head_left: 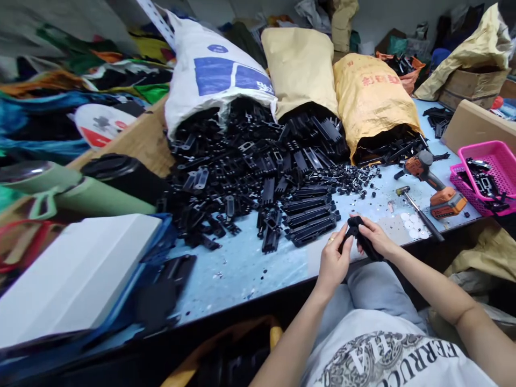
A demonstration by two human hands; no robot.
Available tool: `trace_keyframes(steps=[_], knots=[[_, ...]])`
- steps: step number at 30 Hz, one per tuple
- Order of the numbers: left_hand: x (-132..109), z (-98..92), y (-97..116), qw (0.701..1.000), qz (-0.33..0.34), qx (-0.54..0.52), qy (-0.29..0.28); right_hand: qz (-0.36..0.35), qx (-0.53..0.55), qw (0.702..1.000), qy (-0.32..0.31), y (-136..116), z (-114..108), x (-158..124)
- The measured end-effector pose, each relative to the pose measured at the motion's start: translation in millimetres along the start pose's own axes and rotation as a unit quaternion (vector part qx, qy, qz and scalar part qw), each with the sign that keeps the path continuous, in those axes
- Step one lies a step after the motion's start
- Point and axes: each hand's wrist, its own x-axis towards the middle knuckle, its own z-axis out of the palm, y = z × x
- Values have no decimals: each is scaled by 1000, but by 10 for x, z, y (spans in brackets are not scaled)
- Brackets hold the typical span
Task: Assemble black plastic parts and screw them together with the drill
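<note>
In the head view, the white sack (217,70), beige sack (298,67) and yellow sack (373,88) lie side by side, their mouths towards the person. Black parts (237,161) spill from the first two in a broad heap; more fill the mouth of the third. The pink basket (463,141), at the right, holds further dark pieces.

Bare tabletop (237,271) runs along the front edge between the white box (80,274) and the hands. On the right, the drill (435,185) and hammer (419,212) take up room, the hammer's handle reaching the front edge, with white discs (414,226) just beside it.

The left hand (335,253) and right hand (377,237) meet at the front edge, above the lap, forearms angled inward. The fingers of both are closed around a black piece (355,228); whether it is one or two joined cannot be told.
</note>
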Motion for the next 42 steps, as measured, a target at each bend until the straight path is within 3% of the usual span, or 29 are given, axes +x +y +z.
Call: trace_keyframes(steps=[4, 9, 16, 19, 23, 25, 29, 33, 35, 37, 39, 42], knots=[[14, 37, 108, 998, 41, 36, -11, -97, -132, 986, 19, -116, -169, -98], [-2, 34, 205, 993, 80, 86, 0, -253, -342, 905, 11, -232, -339, -117], [8, 56, 232, 989, 110, 100, 0, -316, -428, 847, -19, -357, -442, -133], [1, 147, 257, 989, 112, 80, 52, -318, -417, 852, -12, -368, -367, -140], [2, 280, 315, 980, 102, 39, 164, -302, -342, 887, 67, -255, -89, -141], [25, 277, 301, 977, 107, 21, 181, -280, -310, 903, 99, -167, 30, -142], [87, 160, 113, 985, 112, 19, 127, -221, -299, 923, 102, -2, 105, -146], [15, 123, -181, 996, 27, 24, 78, -168, -341, 925, 17, 121, 58, -41], [-90, 125, -310, 994, -51, 36, 85, -145, -408, 901, -40, 122, -2, 129], [-194, 92, -401, 986, -89, 103, 94, -130, -492, 859, -62, 44, -120, 394], [-241, 16, -444, 974, -47, 211, 74, -110, -581, 806, -38, -116, -308, 734], [-150, -115, -447, 942, 100, 312, -72, -33, -709, 703, 40, -420, -664, 1276]])
